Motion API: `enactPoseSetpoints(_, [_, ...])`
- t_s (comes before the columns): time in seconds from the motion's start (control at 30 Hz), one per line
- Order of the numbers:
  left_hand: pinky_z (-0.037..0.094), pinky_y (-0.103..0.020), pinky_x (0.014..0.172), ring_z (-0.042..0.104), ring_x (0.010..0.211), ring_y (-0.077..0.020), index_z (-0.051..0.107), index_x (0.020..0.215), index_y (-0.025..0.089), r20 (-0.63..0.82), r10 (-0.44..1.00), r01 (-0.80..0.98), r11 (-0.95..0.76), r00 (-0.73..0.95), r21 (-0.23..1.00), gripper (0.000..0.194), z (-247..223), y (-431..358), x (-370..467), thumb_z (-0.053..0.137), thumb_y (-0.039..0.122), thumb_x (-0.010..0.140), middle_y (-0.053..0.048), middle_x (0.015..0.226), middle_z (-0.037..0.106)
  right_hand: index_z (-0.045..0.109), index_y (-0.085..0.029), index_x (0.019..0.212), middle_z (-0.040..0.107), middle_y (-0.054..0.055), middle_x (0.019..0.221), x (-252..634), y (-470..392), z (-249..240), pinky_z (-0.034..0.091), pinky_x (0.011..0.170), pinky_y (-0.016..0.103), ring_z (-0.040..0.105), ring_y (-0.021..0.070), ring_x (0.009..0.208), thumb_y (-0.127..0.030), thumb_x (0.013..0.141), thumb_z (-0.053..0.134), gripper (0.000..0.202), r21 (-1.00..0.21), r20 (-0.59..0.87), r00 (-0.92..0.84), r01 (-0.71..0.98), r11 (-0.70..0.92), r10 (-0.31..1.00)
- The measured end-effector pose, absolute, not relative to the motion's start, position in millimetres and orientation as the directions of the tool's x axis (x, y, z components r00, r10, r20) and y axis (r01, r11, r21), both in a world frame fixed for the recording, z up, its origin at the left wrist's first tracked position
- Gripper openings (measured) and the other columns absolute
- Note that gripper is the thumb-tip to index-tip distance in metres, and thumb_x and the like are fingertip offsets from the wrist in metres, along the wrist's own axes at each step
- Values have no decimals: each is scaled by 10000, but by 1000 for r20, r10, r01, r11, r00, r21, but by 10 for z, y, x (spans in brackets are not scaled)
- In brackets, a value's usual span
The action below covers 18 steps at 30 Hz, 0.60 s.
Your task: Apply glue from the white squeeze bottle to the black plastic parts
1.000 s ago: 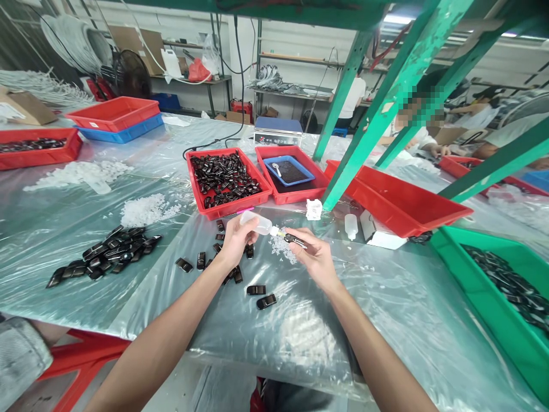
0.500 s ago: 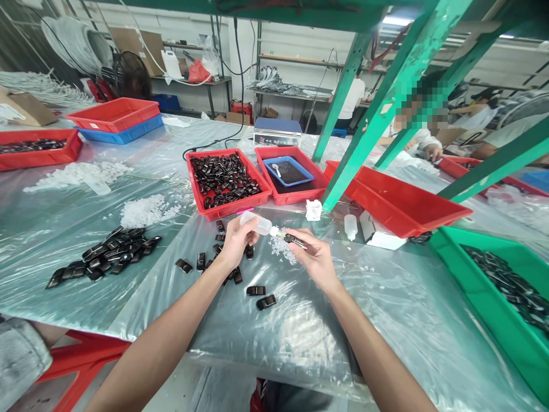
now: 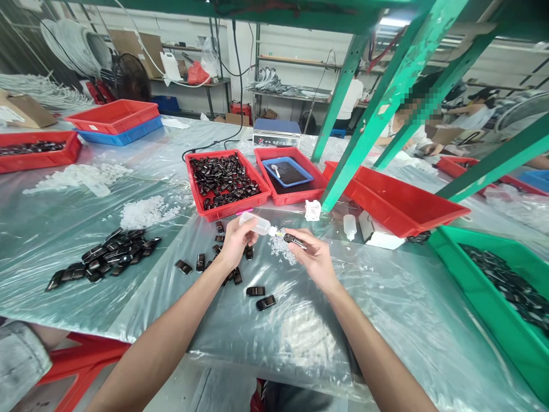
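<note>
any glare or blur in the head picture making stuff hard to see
Head view: bright glare on the plastic sheet near its front edge; head view: a pixelated patch hides part of the background; head view: the left hand and the pale bottle it holds look fairly sharp.

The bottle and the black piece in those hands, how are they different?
The bottle is cloudy white; the black piece is shiny. The bottle looks bigger than the black piece. The left hand holds the bottle, the right hand the black piece. Both are long-shaped.
</note>
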<state>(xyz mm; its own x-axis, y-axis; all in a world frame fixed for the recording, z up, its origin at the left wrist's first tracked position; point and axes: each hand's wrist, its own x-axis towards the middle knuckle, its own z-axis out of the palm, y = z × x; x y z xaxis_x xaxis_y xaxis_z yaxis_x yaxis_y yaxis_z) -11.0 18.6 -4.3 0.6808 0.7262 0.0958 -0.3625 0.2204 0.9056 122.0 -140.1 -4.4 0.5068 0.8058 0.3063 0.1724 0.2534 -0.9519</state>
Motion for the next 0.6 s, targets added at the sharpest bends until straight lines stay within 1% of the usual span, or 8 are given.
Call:
enactPoseSetpoints(0.2, [272, -214, 451, 426, 483, -80, 713, 857, 124, 94, 722, -363, 227, 686, 904, 308, -51, 193, -106, 732, 423, 785, 2, 585, 576, 804, -274, 1142, 675, 76, 1073, 1233, -1399, -48, 505, 598, 252, 615, 191, 887, -337, 844, 782, 305, -953, 302, 516, 185, 240, 802])
enactPoseSetpoints(0.3, [294, -221, 462, 444, 488, -85, 720, 878, 115, 86, 724, -369, 242, 685, 898, 316, -46, 203, -111, 708, 421, 805, -2, 595, 588, 805, -279, 1131, 664, 68, 1043, 1261, -1399, -51, 440, 518, 241, 574, 158, 763, -355, 832, 782, 309, -956, 292, 546, 172, 236, 785])
enactPoseSetpoints(0.37, [349, -233, 492, 495, 508, -100, 719, 883, 114, 77, 729, -372, 253, 680, 893, 321, -35, 216, -116, 696, 427, 813, -7, 605, 606, 803, -274, 1132, 650, 56, 979, 1287, -1398, -49, 389, 473, 239, 516, 129, 659, -383, 825, 780, 327, -964, 265, 583, 158, 212, 768])
enactPoseSetpoints(0.43, [428, -253, 563, 587, 573, -129, 713, 911, 123, 66, 739, -366, 253, 670, 896, 324, -25, 235, -117, 705, 430, 808, -24, 664, 663, 793, -257, 1152, 624, 33, 859, 1311, -1396, -48, 357, 453, 240, 447, 107, 579, -415, 821, 775, 367, -975, 221, 627, 133, 177, 747])
enactPoseSetpoints(0.5, [489, -279, 670, 671, 689, -163, 694, 943, 139, 59, 753, -344, 228, 655, 911, 333, -31, 260, -108, 738, 430, 789, -53, 783, 731, 780, -230, 1169, 579, 4, 734, 1332, -1388, -50, 332, 444, 239, 392, 97, 531, -453, 822, 766, 413, -982, 183, 673, 98, 159, 717])
enactPoseSetpoints(0.53, [507, -294, 727, 696, 749, -177, 681, 958, 147, 61, 760, -327, 204, 647, 923, 345, -44, 273, -99, 760, 428, 774, -66, 854, 754, 774, -216, 1167, 570, -2, 705, 1341, -1381, -54, 321, 440, 238, 377, 94, 521, -473, 824, 761, 429, -984, 169, 695, 80, 158, 699])
enactPoseSetpoints(0.6, [519, -328, 825, 717, 857, -202, 660, 1001, 161, 81, 763, -279, 134, 642, 951, 384, -98, 299, -71, 799, 413, 745, -87, 989, 771, 765, -195, 1142, 605, 13, 726, 1353, -1365, -65, 302, 433, 235, 384, 97, 528, -514, 825, 749, 450, -984, 153, 731, 53, 168, 665])
